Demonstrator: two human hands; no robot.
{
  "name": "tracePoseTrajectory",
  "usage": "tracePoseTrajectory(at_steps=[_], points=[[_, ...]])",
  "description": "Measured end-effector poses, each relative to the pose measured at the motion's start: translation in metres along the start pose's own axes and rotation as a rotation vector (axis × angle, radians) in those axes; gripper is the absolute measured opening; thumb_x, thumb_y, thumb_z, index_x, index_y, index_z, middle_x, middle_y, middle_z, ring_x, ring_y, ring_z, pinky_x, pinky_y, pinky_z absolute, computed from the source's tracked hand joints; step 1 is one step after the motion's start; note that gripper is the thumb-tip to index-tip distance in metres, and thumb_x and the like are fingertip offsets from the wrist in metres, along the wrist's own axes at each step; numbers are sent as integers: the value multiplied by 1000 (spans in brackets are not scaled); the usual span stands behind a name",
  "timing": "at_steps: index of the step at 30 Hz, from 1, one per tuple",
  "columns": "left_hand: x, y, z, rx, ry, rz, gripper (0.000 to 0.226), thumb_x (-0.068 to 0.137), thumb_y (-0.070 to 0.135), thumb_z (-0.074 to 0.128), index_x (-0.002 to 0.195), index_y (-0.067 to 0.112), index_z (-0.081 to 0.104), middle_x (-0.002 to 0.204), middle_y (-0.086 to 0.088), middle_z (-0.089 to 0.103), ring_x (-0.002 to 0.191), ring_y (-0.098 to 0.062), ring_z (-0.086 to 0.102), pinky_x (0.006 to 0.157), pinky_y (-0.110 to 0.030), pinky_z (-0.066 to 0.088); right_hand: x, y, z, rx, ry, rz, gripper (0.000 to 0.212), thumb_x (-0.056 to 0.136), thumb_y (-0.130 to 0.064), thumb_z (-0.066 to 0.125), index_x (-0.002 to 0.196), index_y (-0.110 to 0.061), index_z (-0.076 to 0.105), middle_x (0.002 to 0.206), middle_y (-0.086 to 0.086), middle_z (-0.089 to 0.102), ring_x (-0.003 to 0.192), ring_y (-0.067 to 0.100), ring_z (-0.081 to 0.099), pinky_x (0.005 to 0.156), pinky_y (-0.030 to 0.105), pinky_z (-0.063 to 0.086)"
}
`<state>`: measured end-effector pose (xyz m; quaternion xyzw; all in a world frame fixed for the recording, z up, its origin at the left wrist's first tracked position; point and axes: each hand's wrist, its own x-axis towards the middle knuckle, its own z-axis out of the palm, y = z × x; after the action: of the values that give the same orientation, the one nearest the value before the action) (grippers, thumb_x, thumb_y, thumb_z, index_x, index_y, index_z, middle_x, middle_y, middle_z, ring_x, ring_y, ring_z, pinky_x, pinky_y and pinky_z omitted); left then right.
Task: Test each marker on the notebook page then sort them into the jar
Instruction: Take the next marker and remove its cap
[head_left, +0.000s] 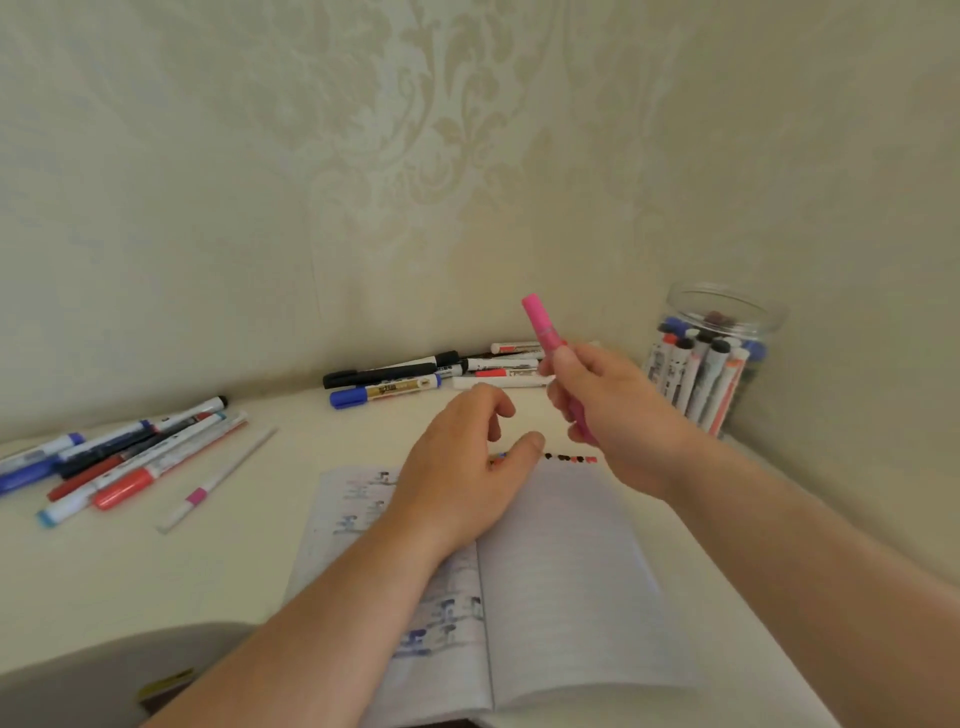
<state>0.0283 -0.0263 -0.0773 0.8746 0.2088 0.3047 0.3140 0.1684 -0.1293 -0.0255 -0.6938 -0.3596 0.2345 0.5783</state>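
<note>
Holding the notebook (561, 561) flat matters first: it lies open nearest the viewer, at 6 o'clock on the table (130, 571), and the left hand (457, 467) rests on its upper left page, fingers loosely curled and apart, gripping nothing. Keeping that palm down would, I judge, stop the page sliding under a stroke. Along the page's top edge, at about 12 o'clock of the notebook, runs a row of small test marks (571, 458) in black and red, and the free paper lies to their right and below.

Just beyond, at 1 o'clock, the right hand (613, 410) holds the pink marker (545, 332) upright, fingers wrapped round its lower barrel, the pink end pointing up. Whether the cap is on I cannot tell; the frame is blurred there. The step in hand looks like either uncapping for a test or carrying it to the jar (711, 358). If testing, a short light dab beside the last mark should do; then recap firmly.

Farther out, untested piles lie at 9 o'clock (124, 462) and 12 o'clock (415, 374) against the wall. The jar stands at 2 o'clock in the corner, already crowded, so the marker should go in near-vertical into a gap.
</note>
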Motion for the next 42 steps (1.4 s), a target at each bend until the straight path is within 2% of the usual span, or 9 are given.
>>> tracePoseTrajectory(at_steps=[5,9,14,19,26,30,35,38,42], points=[[-5,0,4,53,7,159,70,87,71,52,146,42,26,114,16,46,93,-4,51,79,-30,50,-23,19,-23,83,-93,-7,29,108,-35,53,101,-18,75,79,4,59,67,18,54,62,31,46],[-5,-2,4,-38,64,245,61,97,60,46,151,44,23,117,12,51,91,-11,60,79,-28,51,-37,33,-24,4,-234,-35,29,109,-32,52,101,-25,79,66,7,56,55,18,43,50,28,36],[-5,-1,2,-81,63,256,39,99,56,44,135,40,43,99,17,60,88,-6,63,73,-17,44,-43,38,-24,-118,-342,-38,24,102,-33,66,95,-11,72,63,4,48,55,16,39,50,27,35],[-6,-6,-1,-128,29,193,56,91,84,29,102,32,48,78,15,57,70,-6,55,62,-20,39,-42,32,-25,8,-66,-110,44,95,-47,61,85,-4,60,64,1,40,60,15,39,55,22,38],[-7,0,4,166,-111,295,61,87,86,37,115,33,47,101,19,51,90,-3,51,73,-27,48,-44,37,-10,169,-100,-198,17,90,-17,81,92,-3,71,77,9,72,73,19,66,68,30,55],[-10,4,6,202,-155,292,49,96,69,36,114,27,54,102,14,62,92,-8,57,76,-31,48,-46,36,-6,252,-161,-117,38,94,-41,68,82,-6,55,64,12,55,55,16,46,48,24,36],[-8,6,7,199,-194,321,37,105,53,30,130,33,49,113,13,63,102,-6,57,87,-30,50,-43,41,-1,268,-93,-129,27,101,-12,67,97,1,43,52,2,44,50,14,32,45,22,29],[-7,4,5,246,-241,317,33,105,58,29,123,39,49,99,15,67,87,-6,60,75,-34,51,-44,41,3,249,-112,-124,26,102,-17,64,90,-2,46,56,4,47,52,14,37,45,22,30],[-6,5,3,236,-219,305,35,101,67,30,123,47,49,70,27,55,64,3,53,57,-14,31,-41,41,-1,228,-140,-110,24,105,-22,61,90,-6,51,58,3,51,50,11,40,45,21,31]])
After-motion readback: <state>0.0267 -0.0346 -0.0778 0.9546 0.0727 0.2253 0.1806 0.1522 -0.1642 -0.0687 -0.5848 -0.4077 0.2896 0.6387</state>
